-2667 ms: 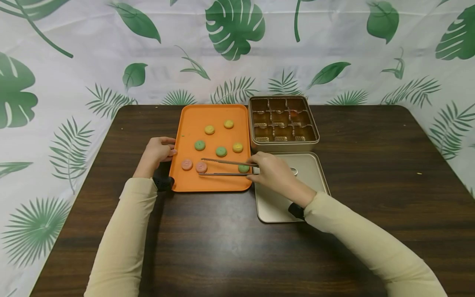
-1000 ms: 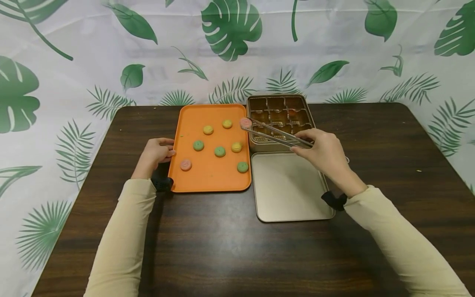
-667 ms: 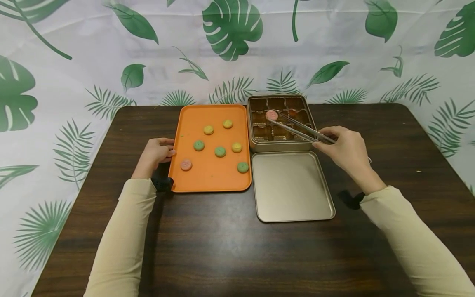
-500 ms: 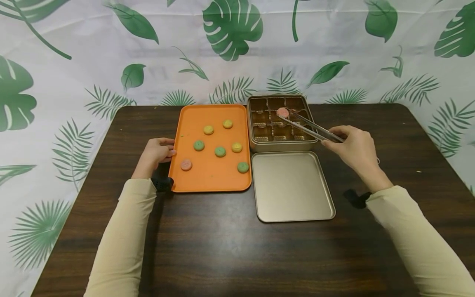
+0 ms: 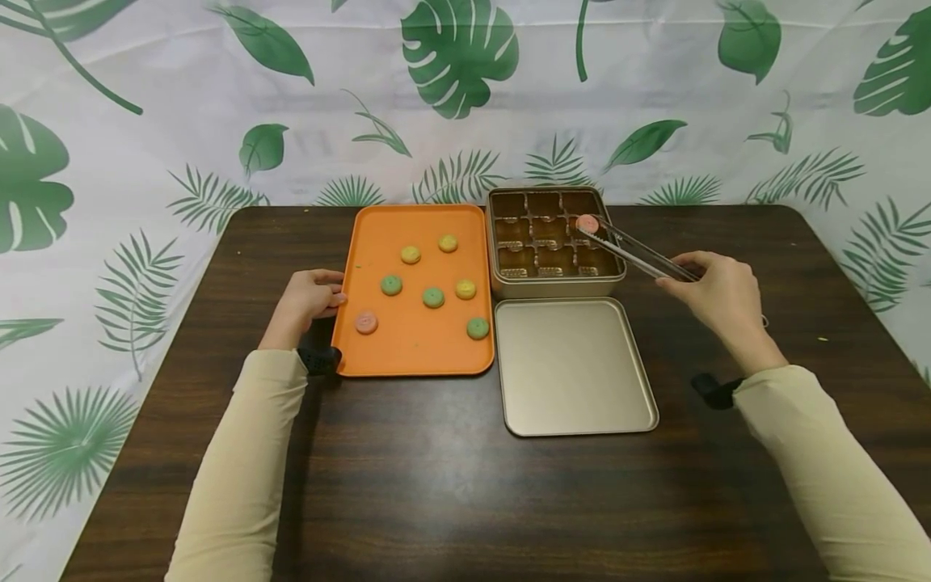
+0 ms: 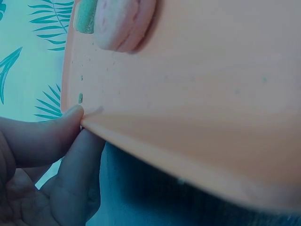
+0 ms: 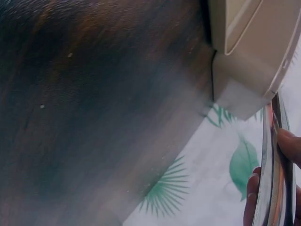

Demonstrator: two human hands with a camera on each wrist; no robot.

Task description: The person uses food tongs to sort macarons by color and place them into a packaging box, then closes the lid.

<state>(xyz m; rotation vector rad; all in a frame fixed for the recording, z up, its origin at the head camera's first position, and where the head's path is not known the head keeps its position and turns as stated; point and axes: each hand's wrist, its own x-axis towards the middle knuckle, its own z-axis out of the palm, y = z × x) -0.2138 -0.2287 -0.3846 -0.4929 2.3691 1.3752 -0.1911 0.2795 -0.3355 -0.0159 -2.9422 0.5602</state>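
My left hand [image 5: 304,305] pinches the left rim of an orange tray [image 5: 407,356]; in the left wrist view the thumb [image 6: 51,136] lies on the rim with a finger underneath. My right hand [image 5: 720,295] grips metal tongs [image 5: 643,257], whose tips hold a pink macaron [image 5: 587,224]. That macaron is over the right column of a gold tin [image 5: 560,288] with a divided insert. On the tray lie one pink macaron [image 5: 367,322], three green macarons [image 5: 433,297] and three yellow macarons [image 5: 410,255]. The right wrist view shows the tongs [image 7: 275,179] between thumb and fingers.
A flat gold lid [image 5: 575,364] lies in front of the tin, close beside the tray's right edge. Everything stands on a dark wooden table [image 5: 436,469]. Behind it hangs a white cloth [image 5: 327,105] printed with green leaves.
The tongs picked up a pink macaron from the tray's lower part and carried it right, across the tin to its right column. My left hand stays at the tray's rim.
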